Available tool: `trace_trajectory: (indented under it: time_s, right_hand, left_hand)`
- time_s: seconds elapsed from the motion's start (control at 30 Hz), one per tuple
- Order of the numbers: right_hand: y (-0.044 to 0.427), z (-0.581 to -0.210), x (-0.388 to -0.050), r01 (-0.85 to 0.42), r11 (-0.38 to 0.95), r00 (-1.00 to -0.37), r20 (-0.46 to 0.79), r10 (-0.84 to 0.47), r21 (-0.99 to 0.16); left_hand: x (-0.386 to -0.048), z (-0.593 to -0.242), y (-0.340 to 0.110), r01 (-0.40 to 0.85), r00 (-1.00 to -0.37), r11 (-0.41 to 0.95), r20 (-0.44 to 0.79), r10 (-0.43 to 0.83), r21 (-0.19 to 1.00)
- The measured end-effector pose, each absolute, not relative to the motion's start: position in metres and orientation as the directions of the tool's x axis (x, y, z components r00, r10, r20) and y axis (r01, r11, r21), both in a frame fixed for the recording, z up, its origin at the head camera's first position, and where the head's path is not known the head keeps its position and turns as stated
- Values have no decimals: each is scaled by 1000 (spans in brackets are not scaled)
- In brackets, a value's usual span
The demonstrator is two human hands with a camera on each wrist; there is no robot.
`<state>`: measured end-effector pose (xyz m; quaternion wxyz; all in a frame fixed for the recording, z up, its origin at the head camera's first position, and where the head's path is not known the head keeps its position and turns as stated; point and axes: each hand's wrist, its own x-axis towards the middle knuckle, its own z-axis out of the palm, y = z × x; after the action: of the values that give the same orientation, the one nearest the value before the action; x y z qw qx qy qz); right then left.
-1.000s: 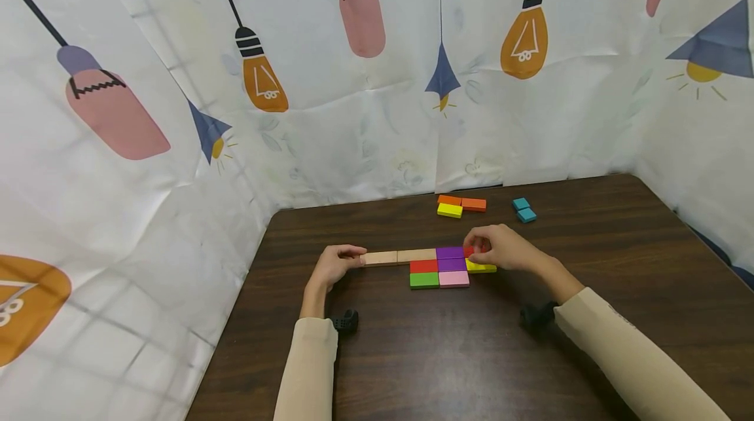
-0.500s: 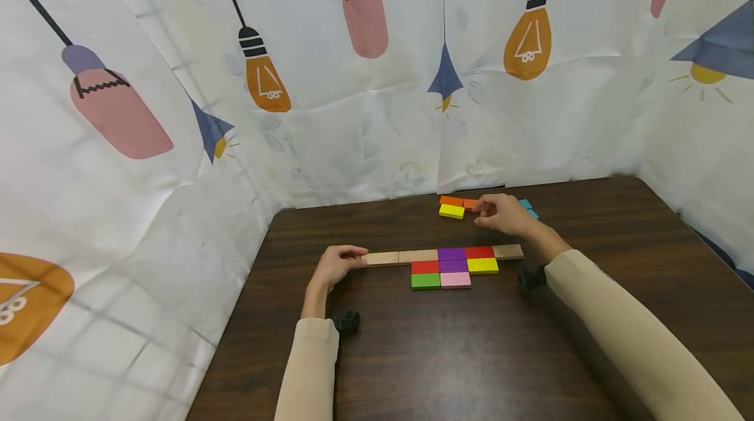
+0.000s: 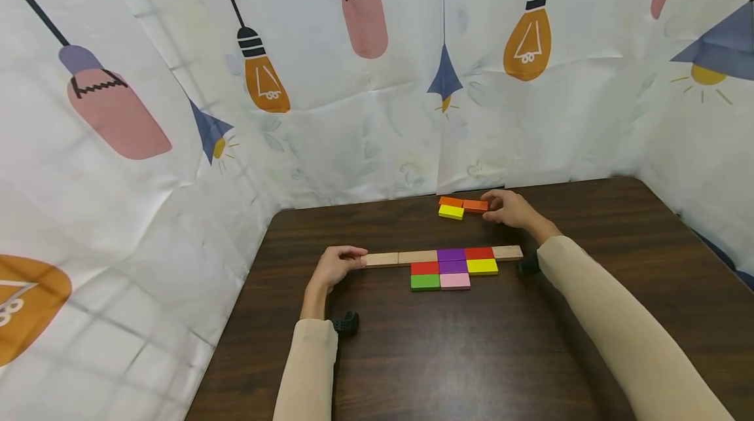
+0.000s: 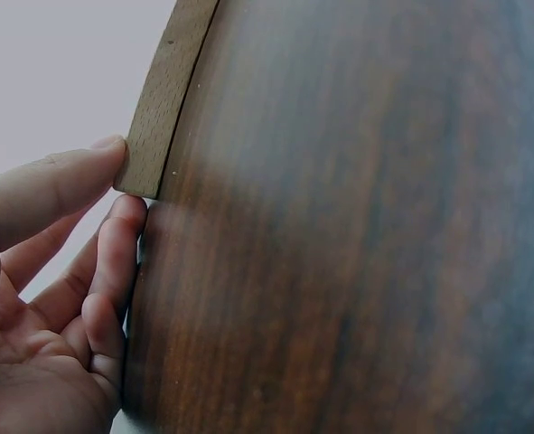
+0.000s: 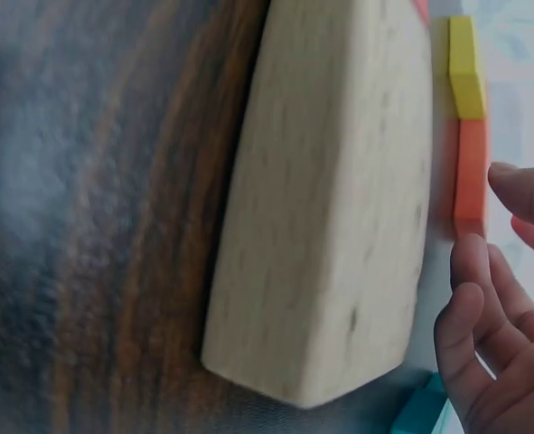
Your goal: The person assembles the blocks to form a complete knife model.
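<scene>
Rows of coloured blocks lie flat on the table, with the green block [image 3: 425, 282] and pink block [image 3: 455, 281] nearest. A plain wooden block [image 3: 381, 260] forms the left end of the far row. My left hand [image 3: 334, 272] pinches that end; in the left wrist view the thumb [image 4: 77, 181] lies against the block [image 4: 163, 117]. My right hand [image 3: 514, 210], thumb and fingers apart, is beside the right end of an orange block [image 3: 474, 205]. In the right wrist view its fingertips are close to the orange block [image 5: 471, 172]; whether they touch it I cannot tell.
A yellow block [image 3: 451, 212] and another orange block [image 3: 451, 201] lie at the far edge. Teal blocks [image 5: 420, 407] show low in the right wrist view. Another plain block [image 3: 508, 253] ends the far row at right. A printed curtain [image 3: 377, 139] hangs behind the table.
My right hand has left the red and yellow blocks of the rows and moved away from me to the far orange block, uncovering the right plain block. My left hand stays put.
</scene>
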<state>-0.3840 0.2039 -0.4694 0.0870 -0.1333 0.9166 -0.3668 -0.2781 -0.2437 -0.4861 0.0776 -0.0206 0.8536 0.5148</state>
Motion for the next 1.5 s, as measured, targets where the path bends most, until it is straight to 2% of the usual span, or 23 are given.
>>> trace_trajectory:
  time_s: [0.6, 0.87, 1.13, 1.3, 1.5]
  right_hand:
    - [203, -471, -403, -153, 750, -933, -155, -324, -644]
    - [200, -472, -410, -126, 777, -940, -177, -292, -617]
    - [204, -471, -404, -176, 786, -936, -147, -321, -593]
    - [213, -470, -393, -258, 800, -931, -80, -355, -542]
    - [223, -463, -374, -299, 802, -933, -19, -361, -517]
  left_hand:
    - [-278, -486, -245, -119, -987, 490, -157, 36, 863]
    - [-279, -487, -244, -116, -988, 492, -152, 34, 863]
    - [-278, -487, -243, -116, -987, 483, -154, 39, 868]
    - [-278, -487, -243, -115, -987, 486, -154, 41, 867]
    - [-278, -485, -244, -120, -987, 486, -157, 36, 866]
